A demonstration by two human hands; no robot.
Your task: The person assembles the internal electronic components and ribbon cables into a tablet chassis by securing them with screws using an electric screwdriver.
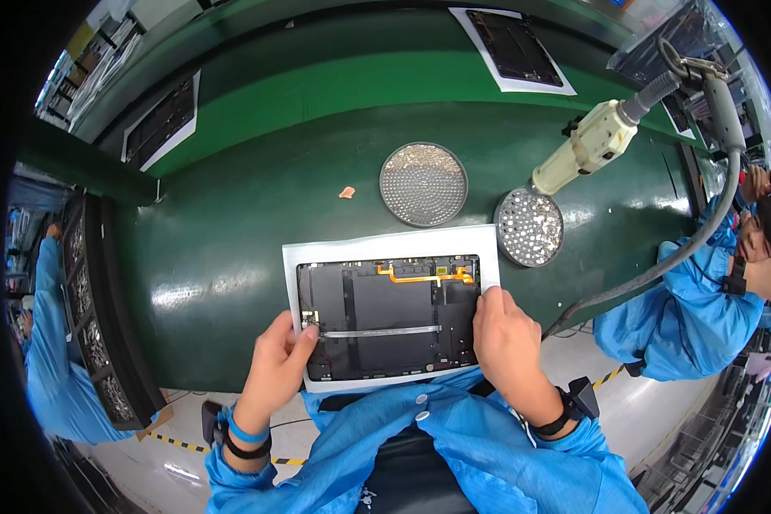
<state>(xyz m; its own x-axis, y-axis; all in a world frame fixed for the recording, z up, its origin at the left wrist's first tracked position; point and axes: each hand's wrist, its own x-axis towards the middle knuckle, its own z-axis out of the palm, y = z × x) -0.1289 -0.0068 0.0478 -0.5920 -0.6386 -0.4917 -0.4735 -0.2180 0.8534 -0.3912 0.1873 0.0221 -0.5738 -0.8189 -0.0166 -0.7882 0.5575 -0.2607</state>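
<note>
An opened tablet (385,300), black with its inner parts bare, lies on a white sheet (385,239) at the near edge of the bench. Orange flex cables (424,277) run along its upper right, and a silver strip (377,331) crosses its lower half. My left hand (281,364) grips the left edge, thumb on top beside a small light-coloured board (310,319). On the opposite side my right hand (509,338) is closed around the right edge of tablet and sheet, fingertips partly hidden.
Beyond the tablet stand two round trays of small metal parts, one perforated tray (424,184) and one screw tray (529,230). A pale electric screwdriver (584,147) hangs over the latter. More tablets (518,47) lie along the back. A co-worker (677,300) sits at right.
</note>
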